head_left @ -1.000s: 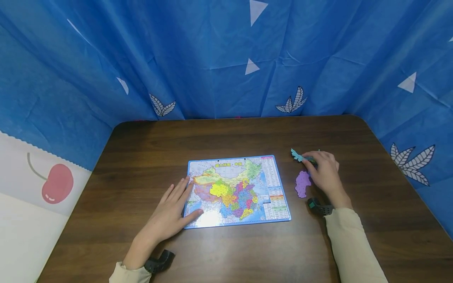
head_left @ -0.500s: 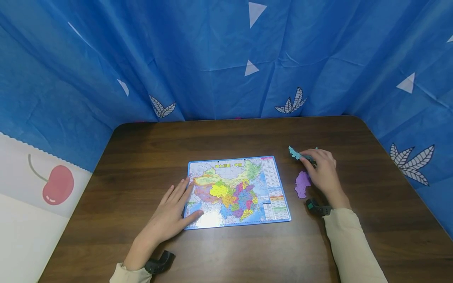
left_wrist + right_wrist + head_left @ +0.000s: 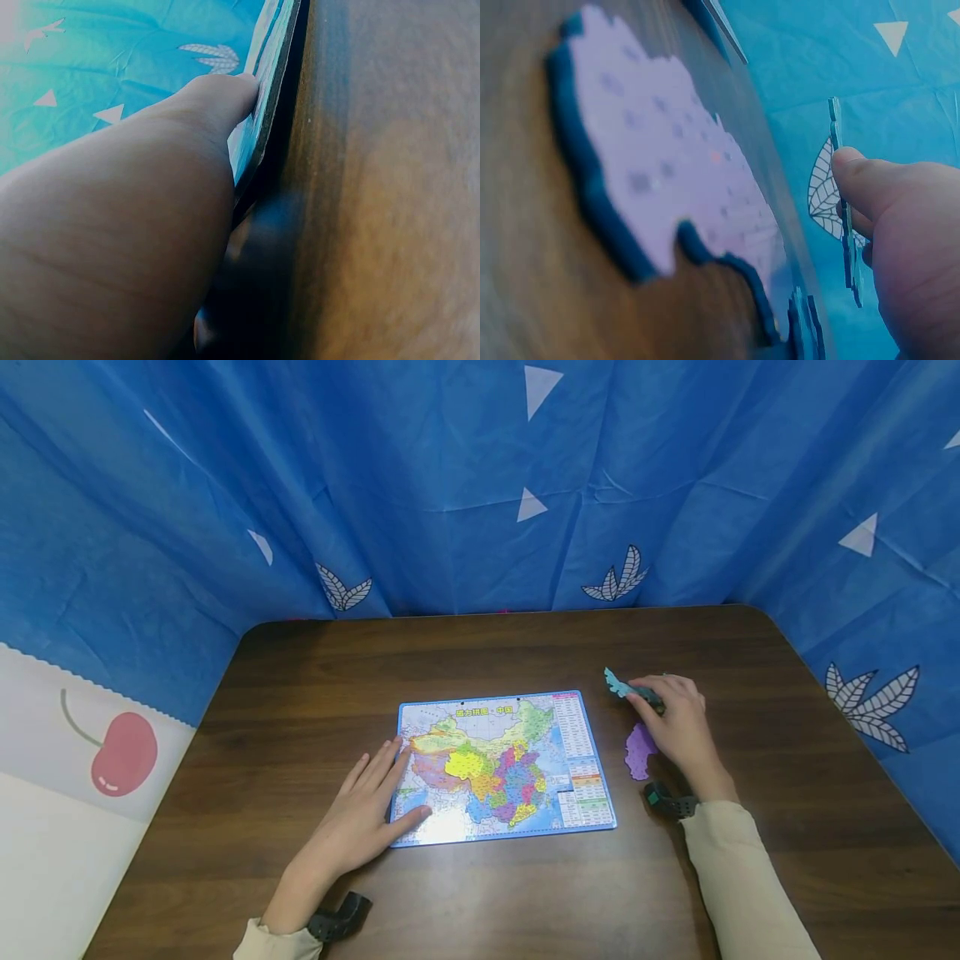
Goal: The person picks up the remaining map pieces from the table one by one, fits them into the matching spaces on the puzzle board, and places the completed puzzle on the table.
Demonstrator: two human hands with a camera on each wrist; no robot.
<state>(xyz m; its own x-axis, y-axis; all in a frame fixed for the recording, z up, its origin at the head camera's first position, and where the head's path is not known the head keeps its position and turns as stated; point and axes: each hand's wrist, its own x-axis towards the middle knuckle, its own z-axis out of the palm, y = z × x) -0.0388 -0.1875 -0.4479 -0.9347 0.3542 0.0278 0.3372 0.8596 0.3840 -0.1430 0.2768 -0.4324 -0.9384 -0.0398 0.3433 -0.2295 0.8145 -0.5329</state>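
Note:
A map puzzle board (image 3: 480, 718) with a blue border lies on the table. My left hand (image 3: 363, 814) rests on its left edge, fingers spread and straight; in the left wrist view the thumb (image 3: 232, 94) lies along the board's edge. At the right my right hand (image 3: 678, 722) pinches a teal puzzle piece (image 3: 617, 683) between thumb and fingers. That teal piece (image 3: 845, 217) shows edge-on in the right wrist view, upright over the table. Close under the hand lies a purple puzzle piece (image 3: 640, 752) with a jagged outline, partly covered by the hand in the head view.
The brown wooden table (image 3: 337, 668) ends at a blue curtain (image 3: 450, 527) at the back and right. Thin teal edges (image 3: 802, 322) show beside the purple piece in the right wrist view. A black wrist device (image 3: 337, 917) sits on the left wrist, another (image 3: 667, 802) on the right.
My right hand has moved a little to the left with the teal puzzle piece, now overlapping more of the purple piece in view. The left hand and the board have stayed in place.

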